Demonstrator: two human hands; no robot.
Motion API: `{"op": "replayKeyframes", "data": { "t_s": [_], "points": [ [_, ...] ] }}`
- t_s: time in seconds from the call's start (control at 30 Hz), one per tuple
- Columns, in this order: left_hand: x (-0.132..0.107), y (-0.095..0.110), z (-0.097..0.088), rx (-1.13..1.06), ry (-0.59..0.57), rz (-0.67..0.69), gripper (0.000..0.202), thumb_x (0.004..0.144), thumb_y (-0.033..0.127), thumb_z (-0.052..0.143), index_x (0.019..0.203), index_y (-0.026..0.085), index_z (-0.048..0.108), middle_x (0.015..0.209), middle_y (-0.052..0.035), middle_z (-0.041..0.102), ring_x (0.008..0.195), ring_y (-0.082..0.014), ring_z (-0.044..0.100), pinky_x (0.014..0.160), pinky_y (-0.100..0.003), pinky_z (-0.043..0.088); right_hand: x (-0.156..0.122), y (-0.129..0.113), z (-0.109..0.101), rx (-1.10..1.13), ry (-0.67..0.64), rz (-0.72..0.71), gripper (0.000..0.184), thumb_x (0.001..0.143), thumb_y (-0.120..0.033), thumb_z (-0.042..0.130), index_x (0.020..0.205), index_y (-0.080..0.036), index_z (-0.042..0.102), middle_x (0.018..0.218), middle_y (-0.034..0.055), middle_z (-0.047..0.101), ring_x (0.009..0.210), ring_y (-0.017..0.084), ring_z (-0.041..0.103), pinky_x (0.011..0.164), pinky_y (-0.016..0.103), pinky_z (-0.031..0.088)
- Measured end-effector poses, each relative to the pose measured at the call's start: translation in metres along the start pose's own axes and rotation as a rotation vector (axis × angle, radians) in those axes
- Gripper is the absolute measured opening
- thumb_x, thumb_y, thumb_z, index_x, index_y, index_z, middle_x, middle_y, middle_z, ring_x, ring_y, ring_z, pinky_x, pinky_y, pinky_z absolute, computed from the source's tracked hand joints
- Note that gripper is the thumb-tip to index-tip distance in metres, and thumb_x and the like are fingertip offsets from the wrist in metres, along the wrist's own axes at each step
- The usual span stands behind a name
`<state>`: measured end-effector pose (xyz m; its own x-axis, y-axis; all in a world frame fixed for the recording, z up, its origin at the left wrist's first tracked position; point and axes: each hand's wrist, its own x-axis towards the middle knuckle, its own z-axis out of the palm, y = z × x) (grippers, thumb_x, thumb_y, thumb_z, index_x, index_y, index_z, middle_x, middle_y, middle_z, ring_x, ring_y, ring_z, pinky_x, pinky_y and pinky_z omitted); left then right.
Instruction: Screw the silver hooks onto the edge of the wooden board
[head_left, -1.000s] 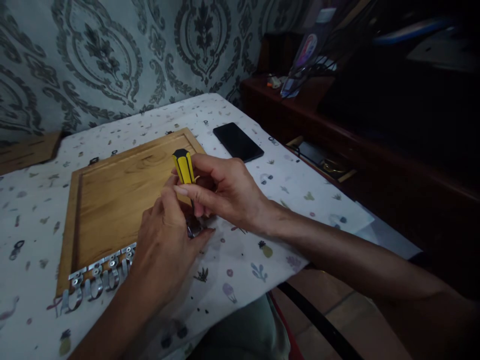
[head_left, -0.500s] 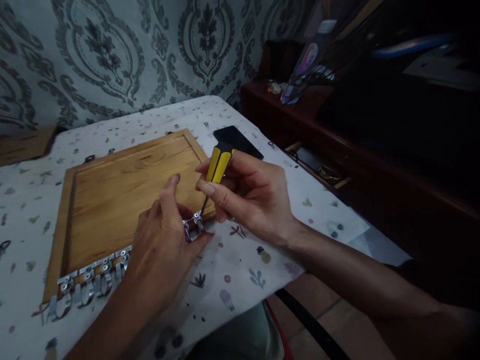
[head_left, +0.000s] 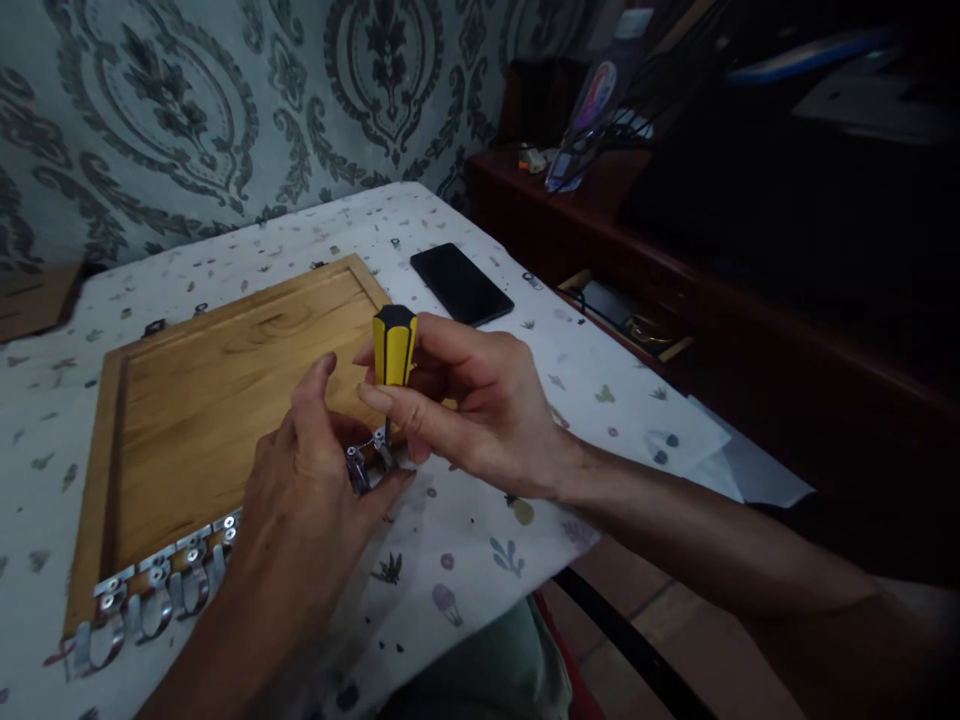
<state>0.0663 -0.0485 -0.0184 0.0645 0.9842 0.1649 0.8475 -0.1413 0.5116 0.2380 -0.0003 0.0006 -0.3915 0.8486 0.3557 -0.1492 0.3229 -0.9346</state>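
A yellow-and-black screwdriver (head_left: 394,352) stands nearly upright in my right hand (head_left: 480,405), pinched between thumb and fingers. Its tip meets the right end of a metal hook rail (head_left: 157,572) at a screw. My left hand (head_left: 304,490) grips the rail near that end, thumb on the near side and fingers over the board, index finger raised. The rail, with several curved hooks, lies along the near edge of a framed wooden board (head_left: 240,400). My left hand hides the rail's middle.
A black phone (head_left: 461,283) lies on the patterned tablecloth (head_left: 517,575) beyond my right hand. Cardboard (head_left: 37,298) sits at the far left. At the right stands a dark red cabinet (head_left: 697,240) with a partly open drawer (head_left: 626,318) and a bottle (head_left: 596,100) on top.
The screwdriver has tipped from leaning to nearly upright, its tip staying at the rail's right end. The whole view has shifted slightly, so things appear further left. Both hands keep their grip.
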Motion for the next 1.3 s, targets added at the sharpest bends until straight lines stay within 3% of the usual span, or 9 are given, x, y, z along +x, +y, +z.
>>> {"op": "replayKeyframes", "data": {
  "t_s": [0.1, 0.27, 0.53, 0.73, 0.9, 1.0, 1.13, 1.3],
  "points": [
    [0.0, -0.001, 0.0, -0.023, -0.019, -0.012, 0.1, 0.079, 0.039, 0.074, 0.158, 0.022, 0.014, 0.11, -0.0099, 0.073, 0.096, -0.035, 0.074, 0.081, -0.054, 0.06, 0.0, 0.002, 0.001, 0.031, 0.002, 0.003, 0.015, 0.092, -0.028, 0.072, 0.089, -0.019, 0.06, 0.074, -0.004, 0.059, 0.053, 0.006, 0.055, 0.042, 0.016, 0.046],
    [-0.001, -0.002, 0.002, 0.037, 0.053, 0.016, 0.101, 0.073, 0.039, 0.079, 0.155, 0.024, 0.023, 0.105, -0.0069, 0.075, 0.092, -0.033, 0.074, 0.085, -0.054, 0.059, 0.001, 0.006, 0.002, 0.042, 0.003, -0.025, 0.023, 0.089, -0.033, 0.077, 0.09, -0.018, 0.06, 0.074, -0.0041, 0.059, 0.052, 0.006, 0.056, 0.043, 0.016, 0.047],
    [0.001, 0.001, 0.001, 0.025, 0.019, -0.027, 0.097, 0.073, 0.036, 0.078, 0.153, 0.023, 0.025, 0.101, -0.0042, 0.075, 0.098, -0.0334, 0.074, 0.089, -0.058, 0.058, 0.002, 0.006, 0.001, 0.101, -0.019, -0.016, 0.018, 0.09, -0.028, 0.075, 0.093, -0.018, 0.06, 0.075, -0.0053, 0.058, 0.051, 0.005, 0.056, 0.043, 0.016, 0.047],
    [0.003, 0.01, -0.003, 0.035, -0.011, -0.079, 0.089, 0.075, 0.028, 0.081, 0.149, 0.023, 0.03, 0.113, -0.0074, 0.073, 0.112, -0.0343, 0.071, 0.1, -0.059, 0.055, -0.001, 0.005, 0.003, 0.045, 0.009, 0.027, 0.033, 0.082, -0.04, 0.084, 0.087, -0.017, 0.061, 0.082, -0.0022, 0.063, 0.054, 0.005, 0.056, 0.043, 0.018, 0.044],
    [0.0, 0.01, -0.001, 0.07, 0.032, -0.026, 0.095, 0.074, 0.03, 0.085, 0.15, 0.026, 0.028, 0.124, -0.0099, 0.07, 0.114, -0.0359, 0.07, 0.097, -0.056, 0.057, 0.0, 0.006, 0.003, 0.055, -0.002, 0.038, 0.04, 0.078, -0.047, 0.086, 0.084, -0.018, 0.059, 0.077, -0.004, 0.059, 0.053, 0.005, 0.053, 0.042, 0.017, 0.044],
    [-0.001, 0.01, 0.0, 0.074, 0.022, 0.017, 0.093, 0.075, 0.026, 0.084, 0.149, 0.024, 0.027, 0.119, -0.0089, 0.071, 0.112, -0.0342, 0.069, 0.094, -0.054, 0.057, 0.002, 0.005, 0.002, 0.092, -0.062, 0.045, 0.04, 0.081, -0.047, 0.084, 0.096, -0.02, 0.059, 0.081, -0.0043, 0.062, 0.058, 0.006, 0.058, 0.047, 0.016, 0.05],
    [-0.001, 0.011, 0.001, 0.103, 0.028, 0.044, 0.085, 0.074, 0.02, 0.084, 0.142, 0.022, 0.032, 0.116, -0.0088, 0.071, 0.11, -0.0333, 0.068, 0.093, -0.052, 0.056, 0.006, 0.002, 0.001, 0.053, -0.155, 0.021, 0.035, 0.097, -0.042, 0.068, 0.126, -0.023, 0.058, 0.088, -0.0033, 0.064, 0.057, 0.005, 0.062, 0.049, 0.016, 0.052],
    [-0.001, 0.011, 0.002, 0.09, 0.049, 0.092, 0.07, 0.075, 0.021, 0.082, 0.129, 0.023, 0.037, 0.115, -0.0088, 0.07, 0.106, -0.0323, 0.068, 0.087, -0.049, 0.056, 0.012, 0.0, 0.004, 0.066, -0.148, 0.045, 0.024, 0.093, -0.038, 0.073, 0.106, -0.019, 0.065, 0.089, -0.0021, 0.067, 0.052, 0.004, 0.061, 0.045, 0.015, 0.048]
  ]
}}
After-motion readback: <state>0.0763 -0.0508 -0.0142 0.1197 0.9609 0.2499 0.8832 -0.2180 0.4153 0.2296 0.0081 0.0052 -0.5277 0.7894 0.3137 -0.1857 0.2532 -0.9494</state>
